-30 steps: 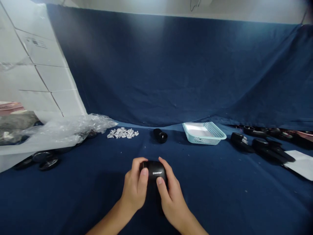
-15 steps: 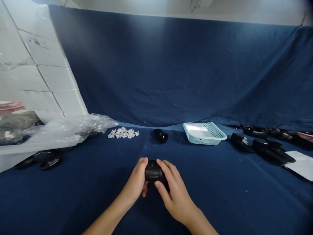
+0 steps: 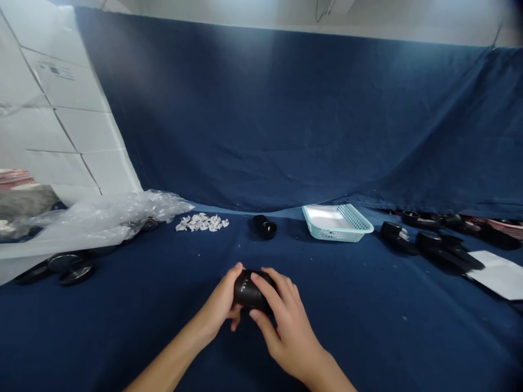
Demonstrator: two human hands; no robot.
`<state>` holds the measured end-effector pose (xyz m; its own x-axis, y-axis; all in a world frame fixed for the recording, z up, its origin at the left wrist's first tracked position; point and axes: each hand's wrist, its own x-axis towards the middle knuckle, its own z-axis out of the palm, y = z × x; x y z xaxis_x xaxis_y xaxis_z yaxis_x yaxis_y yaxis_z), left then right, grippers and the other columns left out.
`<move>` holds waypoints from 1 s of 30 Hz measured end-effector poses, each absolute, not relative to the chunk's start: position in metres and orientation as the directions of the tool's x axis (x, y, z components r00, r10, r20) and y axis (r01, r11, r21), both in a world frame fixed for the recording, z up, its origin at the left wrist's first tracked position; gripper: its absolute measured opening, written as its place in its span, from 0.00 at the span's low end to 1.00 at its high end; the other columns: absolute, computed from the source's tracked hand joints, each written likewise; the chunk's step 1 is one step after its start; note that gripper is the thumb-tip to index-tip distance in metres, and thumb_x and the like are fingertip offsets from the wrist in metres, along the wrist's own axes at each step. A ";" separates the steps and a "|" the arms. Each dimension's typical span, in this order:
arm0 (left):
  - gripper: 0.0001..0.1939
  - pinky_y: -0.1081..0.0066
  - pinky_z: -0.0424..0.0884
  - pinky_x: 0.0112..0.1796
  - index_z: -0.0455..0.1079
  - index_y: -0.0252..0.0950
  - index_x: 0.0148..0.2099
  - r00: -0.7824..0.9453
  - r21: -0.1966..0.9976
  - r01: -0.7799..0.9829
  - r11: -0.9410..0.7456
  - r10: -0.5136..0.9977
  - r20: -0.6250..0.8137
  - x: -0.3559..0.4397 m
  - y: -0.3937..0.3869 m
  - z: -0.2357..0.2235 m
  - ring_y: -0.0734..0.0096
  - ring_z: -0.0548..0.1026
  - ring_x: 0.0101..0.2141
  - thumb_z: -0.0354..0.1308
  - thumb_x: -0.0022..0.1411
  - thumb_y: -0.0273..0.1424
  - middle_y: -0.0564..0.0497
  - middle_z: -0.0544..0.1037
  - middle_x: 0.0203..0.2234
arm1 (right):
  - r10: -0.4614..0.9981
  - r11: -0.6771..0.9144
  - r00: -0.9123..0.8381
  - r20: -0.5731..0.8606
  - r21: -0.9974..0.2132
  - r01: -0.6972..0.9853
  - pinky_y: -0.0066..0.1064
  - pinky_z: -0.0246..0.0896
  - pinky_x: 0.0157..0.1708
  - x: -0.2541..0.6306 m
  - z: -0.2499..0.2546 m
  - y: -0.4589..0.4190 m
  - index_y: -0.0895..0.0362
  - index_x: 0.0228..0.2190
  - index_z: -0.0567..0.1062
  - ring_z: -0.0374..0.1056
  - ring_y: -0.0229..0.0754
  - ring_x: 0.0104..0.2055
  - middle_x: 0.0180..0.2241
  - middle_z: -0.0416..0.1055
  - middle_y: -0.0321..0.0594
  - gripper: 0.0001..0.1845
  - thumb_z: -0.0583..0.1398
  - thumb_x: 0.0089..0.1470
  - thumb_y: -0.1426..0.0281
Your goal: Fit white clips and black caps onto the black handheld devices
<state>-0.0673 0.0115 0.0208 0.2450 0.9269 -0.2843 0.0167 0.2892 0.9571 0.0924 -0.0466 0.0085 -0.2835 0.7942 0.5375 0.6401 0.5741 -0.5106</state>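
Observation:
Between my two hands is a rounded black plastic part (image 3: 245, 294) with small pale markings on its surface; its exact kind I cannot make out. My left hand (image 3: 222, 302) grips its left side, thumb on top and fingers curled underneath. Wrapped over the right side is my right hand (image 3: 281, 313), with the thumb at the near edge and fingers across the top. Beyond them on the blue cloth lies a black cylindrical part (image 3: 265, 226), its open end toward me. The underside of the held part is hidden.
A pile of small white pieces (image 3: 202, 222) lies back left, beside clear plastic sheeting (image 3: 110, 218) and black round parts (image 3: 75, 271). A light-blue basket (image 3: 339, 235) stands back right. Several black parts (image 3: 443, 251) and a white sheet (image 3: 496, 275) lie farther right.
The black part has turned in my hands, so its markings now face left. My right fingers have slid farther over its top. The whole view has shifted slightly.

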 end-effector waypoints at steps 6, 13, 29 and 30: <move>0.28 0.80 0.56 0.11 0.63 0.36 0.44 0.206 0.995 0.029 0.096 0.973 -0.100 -0.066 0.011 0.014 0.77 0.57 0.09 0.39 0.63 0.55 0.62 0.60 0.11 | 0.812 0.553 -0.219 0.541 -0.594 0.584 0.53 0.50 0.61 0.090 0.002 -0.046 0.45 0.63 0.51 0.51 0.53 0.64 0.63 0.53 0.42 0.31 0.54 0.61 0.67; 0.21 0.68 0.70 0.32 0.61 0.39 0.55 0.262 0.843 0.397 -0.362 0.925 0.274 -0.073 0.000 0.021 0.64 0.76 0.31 0.40 0.69 0.45 0.49 0.77 0.34 | 0.956 0.246 0.110 0.271 -0.949 0.198 0.50 0.51 0.62 0.082 -0.004 -0.040 0.46 0.61 0.58 0.54 0.48 0.64 0.62 0.59 0.40 0.25 0.50 0.64 0.58; 0.21 0.78 0.61 0.16 0.60 0.39 0.51 0.240 0.965 0.205 -0.162 0.964 0.110 -0.066 0.003 0.020 0.77 0.65 0.13 0.46 0.66 0.48 0.60 0.67 0.19 | 0.912 0.369 0.035 0.409 -0.854 0.366 0.47 0.52 0.61 0.087 -0.006 -0.037 0.49 0.62 0.54 0.54 0.47 0.63 0.61 0.58 0.43 0.26 0.50 0.64 0.64; 0.22 0.79 0.60 0.14 0.60 0.38 0.49 0.234 0.983 0.152 -0.106 0.970 0.069 -0.065 0.004 0.018 0.78 0.63 0.12 0.45 0.65 0.50 0.60 0.66 0.18 | 0.896 0.404 0.004 0.444 -0.819 0.407 0.47 0.52 0.62 0.089 -0.006 -0.037 0.49 0.62 0.53 0.53 0.47 0.64 0.62 0.57 0.43 0.27 0.51 0.64 0.65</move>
